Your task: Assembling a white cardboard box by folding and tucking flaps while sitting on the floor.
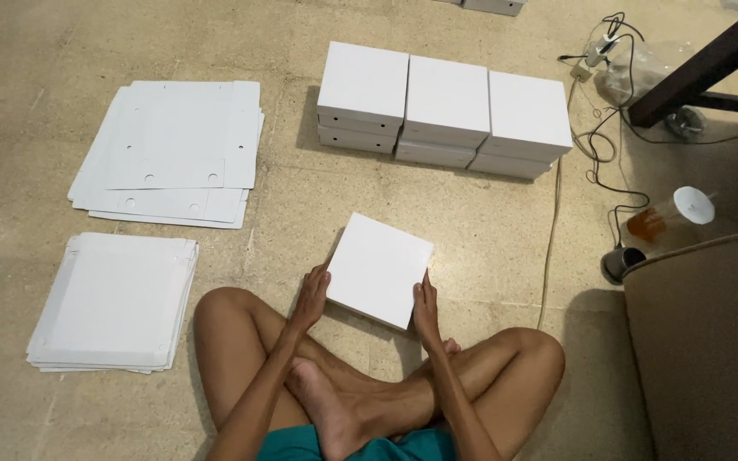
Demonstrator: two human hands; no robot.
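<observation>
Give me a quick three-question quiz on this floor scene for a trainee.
1. True or false: both hands grip the white box in front of the crossed legs.
2. How many piles of flat white blanks lie on the floor?
3. The assembled boxes stand: A) beside the blanks, B) beyond the held box, C) on the chair.

Key:
1. True: left hand and right hand hold the white box.
2. Two: upper pile, lower pile.
3. B: assembled boxes.

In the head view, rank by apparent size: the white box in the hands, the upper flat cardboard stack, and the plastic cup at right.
1. Upper flat cardboard stack, largest.
2. White box, held at its edges by the left hand and right hand.
3. Plastic cup, smallest.
</observation>
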